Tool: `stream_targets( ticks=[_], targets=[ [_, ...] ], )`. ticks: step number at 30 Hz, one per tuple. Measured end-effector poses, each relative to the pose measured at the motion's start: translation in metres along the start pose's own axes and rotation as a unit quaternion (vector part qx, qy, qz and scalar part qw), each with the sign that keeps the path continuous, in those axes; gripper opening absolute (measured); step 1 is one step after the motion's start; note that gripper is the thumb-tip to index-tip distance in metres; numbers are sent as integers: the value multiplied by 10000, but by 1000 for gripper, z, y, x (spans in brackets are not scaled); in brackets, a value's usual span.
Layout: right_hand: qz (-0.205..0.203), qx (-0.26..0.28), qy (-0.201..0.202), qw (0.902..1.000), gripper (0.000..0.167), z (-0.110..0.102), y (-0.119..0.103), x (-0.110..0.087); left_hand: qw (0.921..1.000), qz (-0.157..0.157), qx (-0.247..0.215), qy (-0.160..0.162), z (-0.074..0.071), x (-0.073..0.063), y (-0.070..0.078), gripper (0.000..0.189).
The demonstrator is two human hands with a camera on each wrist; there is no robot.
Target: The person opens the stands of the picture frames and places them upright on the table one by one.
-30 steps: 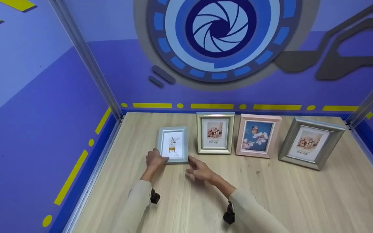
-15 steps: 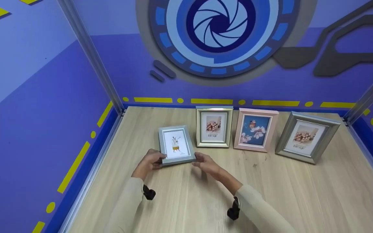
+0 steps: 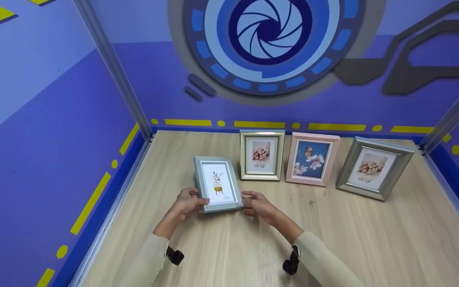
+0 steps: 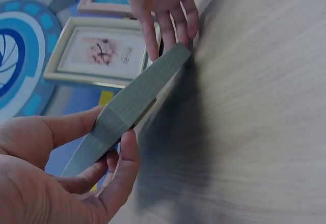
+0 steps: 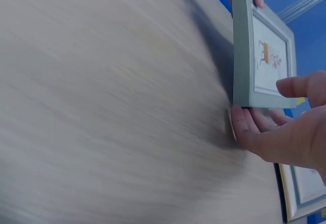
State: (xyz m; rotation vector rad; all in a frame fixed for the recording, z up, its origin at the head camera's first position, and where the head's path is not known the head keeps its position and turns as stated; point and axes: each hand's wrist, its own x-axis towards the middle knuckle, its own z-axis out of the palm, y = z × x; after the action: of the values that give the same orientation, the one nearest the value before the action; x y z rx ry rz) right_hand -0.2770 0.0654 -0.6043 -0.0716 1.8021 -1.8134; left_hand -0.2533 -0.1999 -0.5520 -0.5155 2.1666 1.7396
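In the head view, a grey-blue picture frame (image 3: 218,185) with a plant-on-a-stool picture is tilted, its lower end raised above the wooden table. My left hand (image 3: 187,203) holds its lower left side. The left wrist view shows the left hand (image 4: 76,168) with thumb and fingers on opposite faces of the frame (image 4: 127,99). On the other side, my right hand (image 3: 259,207) touches the lower right edge with fairly straight fingers. In the right wrist view, the right hand's fingertips (image 5: 244,124) lie at the frame's corner, with its thumb near the front face.
A gold frame (image 3: 261,175), a pink frame (image 3: 336,157) and a dark silver frame (image 3: 347,169) stand in a row to the right. Blue-purple printed walls (image 3: 197,111) enclose the wooden table (image 3: 333,231). A shadow lies under the held frame.
The grey-blue frame lay flat on the table; its lower end has since been lifted and drawn nearer and slightly right. The left hand has taken a fuller grip, and the right hand has followed the edge.
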Motion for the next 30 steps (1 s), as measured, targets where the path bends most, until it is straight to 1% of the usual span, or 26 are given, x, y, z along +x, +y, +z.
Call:
stream_targets(
  ticks=[2,4,8,12,15,17,20,22,25,28,30],
  targets=[
    [0,-49,-37,10000,56,-1,0,-1,9999,103,96,97,3,-9,2,38],
    [-17,-157,-40,9999,55,-1,-1,-3,9994,242,194,128,7,-19,4,38],
    [-124,-539,95,9984,53,0,-2,-9,9971,677,349,-2,18,-35,8,39],
    [-169,-909,306,9952,47,-1,-3,-17,9904,1258,545,-151,30,-49,16,40],
    [-150,-921,241,9953,45,-4,-2,-22,9831,1656,715,-304,39,-60,24,41],
    [-164,-797,63,9967,44,-9,-1,-24,9755,1958,917,-404,45,-65,27,42],
    [-175,-451,-271,9985,44,-19,2,-27,9594,2449,1300,-510,57,-70,30,43],
    [-223,-216,-487,9983,45,-26,3,-30,9480,2690,1623,-521,65,-72,30,43],
    [-334,60,-769,9965,49,-38,6,-34,9342,2950,1909,-621,79,-73,32,44],
    [-436,223,-967,9941,53,-49,9,-38,9218,3236,1945,-873,91,-73,34,44],
    [-482,297,-1069,9927,57,-57,10,-40,9136,3413,1869,-1180,97,-71,35,43]
  ],
)
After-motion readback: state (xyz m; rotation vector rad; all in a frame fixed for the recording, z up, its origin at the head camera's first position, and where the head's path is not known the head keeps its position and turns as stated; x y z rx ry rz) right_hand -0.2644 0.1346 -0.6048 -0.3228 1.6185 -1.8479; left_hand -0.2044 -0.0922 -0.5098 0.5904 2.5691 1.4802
